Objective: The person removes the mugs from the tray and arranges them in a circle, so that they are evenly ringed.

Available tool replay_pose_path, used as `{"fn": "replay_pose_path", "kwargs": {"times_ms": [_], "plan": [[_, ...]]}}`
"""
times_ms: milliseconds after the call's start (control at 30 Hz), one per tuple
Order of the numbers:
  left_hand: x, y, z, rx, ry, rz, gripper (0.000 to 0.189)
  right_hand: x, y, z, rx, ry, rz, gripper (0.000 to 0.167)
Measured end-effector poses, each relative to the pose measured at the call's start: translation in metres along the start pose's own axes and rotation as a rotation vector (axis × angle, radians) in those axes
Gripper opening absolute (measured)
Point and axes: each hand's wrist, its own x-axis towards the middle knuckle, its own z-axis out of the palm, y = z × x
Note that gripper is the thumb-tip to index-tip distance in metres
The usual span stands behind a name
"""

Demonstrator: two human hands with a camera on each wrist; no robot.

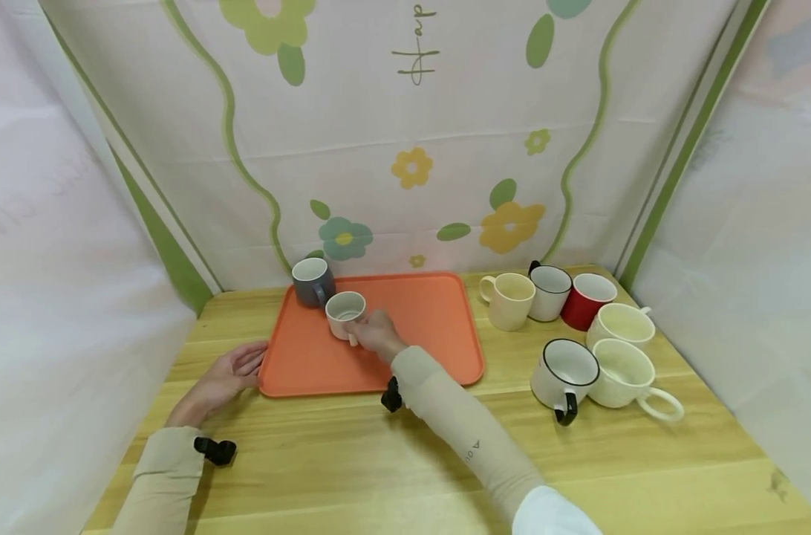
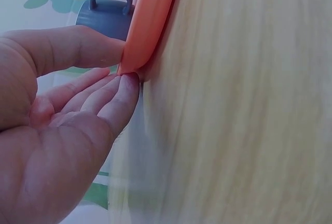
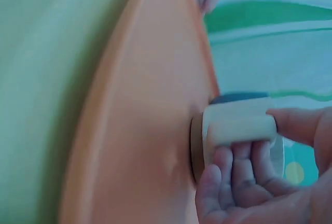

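Observation:
My right hand [image 1: 381, 334] holds a small white mug [image 1: 345, 306] by its handle, over the left part of an orange tray [image 1: 419, 327]. In the right wrist view, the thumb and curled fingers are at the mug's handle [image 3: 243, 130], and the base is close to the tray. Just behind it, a grey-blue mug [image 1: 305, 281] stands upright in the tray's far left corner, handle toward the white mug. My left hand [image 1: 225, 379] is at the tray's left edge. Its thumb and fingertips pinch the orange rim [image 2: 148, 32] in the left wrist view.
Right of the tray stand several mugs: a cream mug [image 1: 510, 302], a white black-rimmed mug [image 1: 549, 296], a red mug [image 1: 584, 305], two pale cream mugs, one nearer [image 1: 619, 375], and another black-rimmed mug [image 1: 562, 379]. Patterned cloth [image 1: 392, 111] walls in the wooden table [image 1: 352, 468].

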Motion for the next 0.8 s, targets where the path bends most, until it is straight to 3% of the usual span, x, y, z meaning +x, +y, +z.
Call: {"fn": "replay_pose_path", "kwargs": {"times_ms": [167, 400, 600, 800], "plan": [[0.000, -0.003, -0.002, 0.002, -0.006, -0.012, 0.081, -0.015, -0.001, -0.017, 0.144, -0.080, 0.085, 0.019], [-0.002, -0.005, -0.005, 0.022, -0.016, -0.009, 0.083, -0.039, 0.002, -0.046, 0.263, -0.113, 0.176, 0.031], [-0.002, -0.006, -0.006, 0.034, -0.020, -0.006, 0.083, -0.068, 0.007, -0.070, 0.372, -0.023, 0.173, 0.029], [-0.001, -0.005, -0.006, 0.018, -0.026, -0.001, 0.083, -0.093, 0.016, -0.094, 0.537, 0.154, 0.120, 0.020]]}}
